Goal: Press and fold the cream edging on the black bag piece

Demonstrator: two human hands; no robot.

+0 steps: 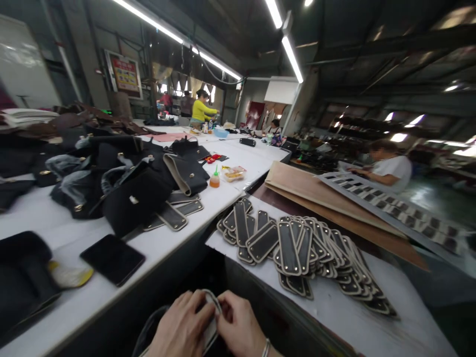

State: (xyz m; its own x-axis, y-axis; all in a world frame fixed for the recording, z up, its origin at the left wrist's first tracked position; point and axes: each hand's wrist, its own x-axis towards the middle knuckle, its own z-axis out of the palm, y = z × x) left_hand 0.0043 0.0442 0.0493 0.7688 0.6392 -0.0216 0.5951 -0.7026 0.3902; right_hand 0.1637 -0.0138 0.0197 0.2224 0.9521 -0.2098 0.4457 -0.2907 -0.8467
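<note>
Low in the head view, my left hand (180, 322) and my right hand (241, 322) are close together, fingers closed on a curved dark piece with a pale edge (212, 325). My left fingers wrap over it from one side, while the right thumb and fingers pinch its rim. Most of the piece is hidden by the hands, so its full shape cannot be made out. Beyond my right hand lies a heap of black rounded-end panels (293, 248) with beige borders and metal studs. Some overlap in a fanned stack.
On the left table (178, 258) lie a dark tablet (112, 259), black bags (136, 203), a small bottle of orange liquid (214, 179) and a clear food box (234, 173). Brown sheets (327, 201) lie behind the panels. Other people work farther off. A dark gap separates the tables.
</note>
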